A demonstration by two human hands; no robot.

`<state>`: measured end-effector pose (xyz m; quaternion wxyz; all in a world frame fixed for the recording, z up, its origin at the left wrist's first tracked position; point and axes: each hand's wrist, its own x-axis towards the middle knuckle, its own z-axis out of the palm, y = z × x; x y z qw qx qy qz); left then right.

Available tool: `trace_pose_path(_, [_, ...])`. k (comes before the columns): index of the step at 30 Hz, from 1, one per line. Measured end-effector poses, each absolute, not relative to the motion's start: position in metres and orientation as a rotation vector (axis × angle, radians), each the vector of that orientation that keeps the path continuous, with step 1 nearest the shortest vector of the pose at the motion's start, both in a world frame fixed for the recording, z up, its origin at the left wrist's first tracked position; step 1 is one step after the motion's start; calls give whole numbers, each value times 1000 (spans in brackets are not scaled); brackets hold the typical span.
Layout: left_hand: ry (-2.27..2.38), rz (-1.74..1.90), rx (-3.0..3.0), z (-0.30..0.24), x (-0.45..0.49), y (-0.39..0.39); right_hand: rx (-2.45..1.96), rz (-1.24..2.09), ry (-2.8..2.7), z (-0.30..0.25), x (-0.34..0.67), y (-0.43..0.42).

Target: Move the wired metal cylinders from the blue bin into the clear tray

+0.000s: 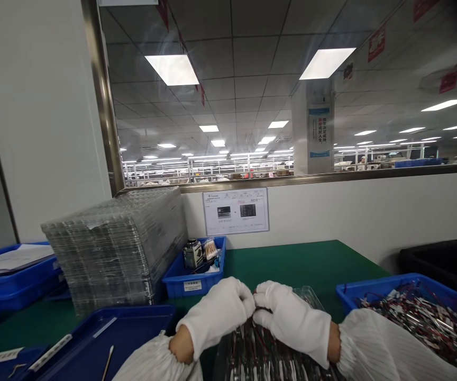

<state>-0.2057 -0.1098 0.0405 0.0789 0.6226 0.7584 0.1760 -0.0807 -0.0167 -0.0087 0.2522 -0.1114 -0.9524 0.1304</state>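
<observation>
My left hand [221, 312] and my right hand [290, 317], both in white gloves, meet over a clear plastic tray [311, 297]. Their fingers are pinched together, and whatever they hold between them is hidden or too small to name. Below the hands, rows of small parts with dark red and black wires [268, 355] fill the tray. To the right stands a blue bin [345, 292] heaped with loose wired parts [430, 323] that look silvery and white.
A tall stack of clear plastic trays [109, 254] stands at left. Beside it, a blue box [173, 288] holds a bottle [193, 255] and cotton swabs [210, 248]. A dark blue tray [133, 323] with a swab [108, 360] lies front left; a black container [442, 259] sits far right.
</observation>
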Motion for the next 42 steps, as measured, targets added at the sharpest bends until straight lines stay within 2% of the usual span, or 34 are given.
trace_pose_path(6, [2307, 689, 1831, 44, -221, -106, -323, 421, -2632, -12, -93, -14])
trace_pose_path(15, [2288, 268, 2108, 30, -229, -100, -212, 230, -2782, 9, -88, -20])
trace_pose_path(20, [2345, 287, 2074, 35, -225, -103, -251, 90, -2809, 8, -86, -22])
trace_pose_path(25, [2364, 261, 2027, 36, -223, -104, -307, 98, -2746, -5, -86, -13])
trace_pose_path(35, [2258, 500, 2189, 27, -223, -97, -541, 261, -2635, -4, -79, -3])
trace_pose_path(42, [2225, 591, 1954, 7, -225, -87, -721, 344, -2506, -15, -71, 3])
